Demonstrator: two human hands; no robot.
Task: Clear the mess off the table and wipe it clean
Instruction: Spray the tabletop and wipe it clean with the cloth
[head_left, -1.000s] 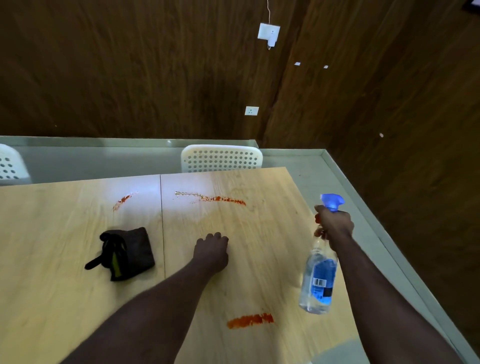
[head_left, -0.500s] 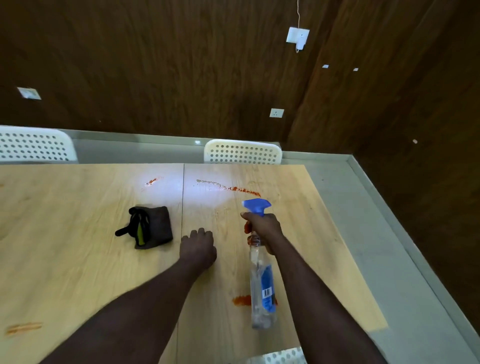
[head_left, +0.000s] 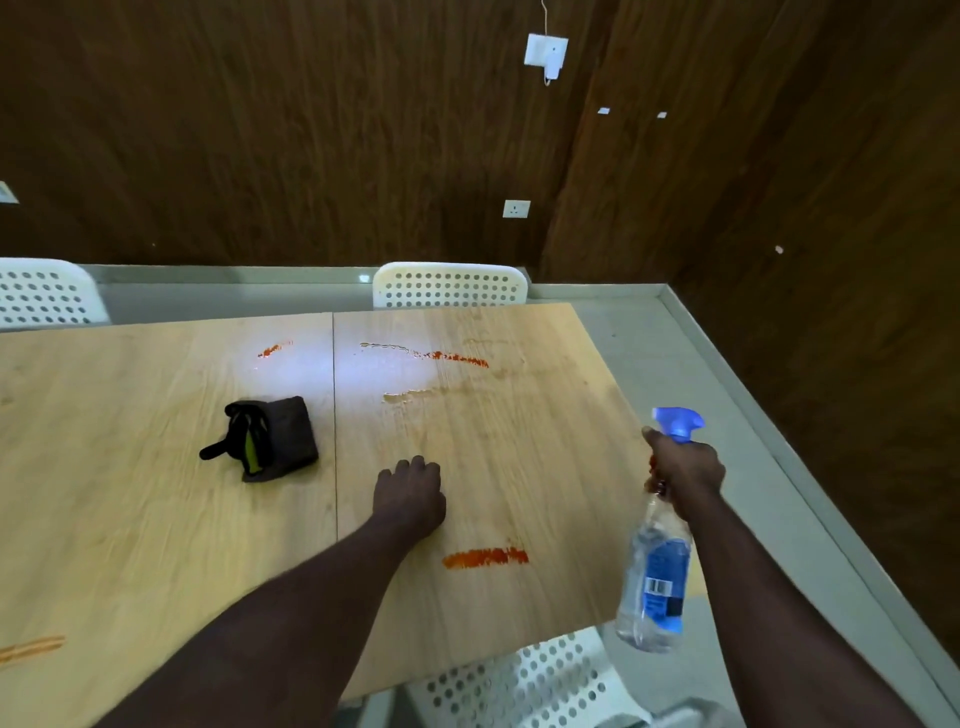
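My right hand (head_left: 684, 470) grips the neck of a clear spray bottle (head_left: 655, 577) with a blue trigger head, held over the right edge of the wooden table (head_left: 156, 519). My left hand (head_left: 413, 493) rests on the table near the middle with its fingers curled under, holding nothing. A folded dark cloth (head_left: 270, 436) with black and green trim lies left of that hand. Red sauce streaks mark the table: one (head_left: 485, 557) just right of my left wrist, one (head_left: 441, 356) at the far side, a small one (head_left: 272, 349) far left of the seam. A wet smear (head_left: 410, 396) glistens beyond my left hand.
White perforated chairs stand at the far edge (head_left: 449, 286), the far left (head_left: 44, 299) and under the near edge (head_left: 524, 680). An orange streak (head_left: 31, 649) marks the near left of the table. Grey floor and dark wood walls surround the table.
My right hand has swung the spray bottle from over the table's middle back out to the right edge. A new wet smear shows beyond my left hand, which has stayed put.
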